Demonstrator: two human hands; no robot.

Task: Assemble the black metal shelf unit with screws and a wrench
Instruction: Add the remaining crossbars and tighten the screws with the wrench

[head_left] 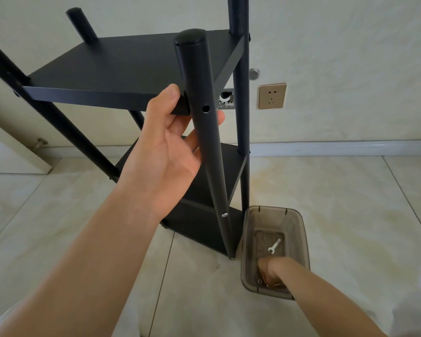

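Observation:
The black metal shelf unit point(122, 66) stands on the tiled floor with three boards between round posts. My left hand point(165, 142) grips the near front post point(199, 93) and the top board's corner, just beside an empty screw hole point(206, 108). A silver screw head point(224, 215) sits lower on that post. My right hand point(269, 272) reaches down into a smoky clear plastic bin point(299, 229) with fingers curled among small screws point(260, 281); what they hold is hidden. A white wrench point(274, 246) lies on the bin's bottom.
The bin sits on the floor right of the shelf's base. Behind are a wall with a gold socket point(272, 96), a baseboard and an open door point(15, 147) with a stopper at the left.

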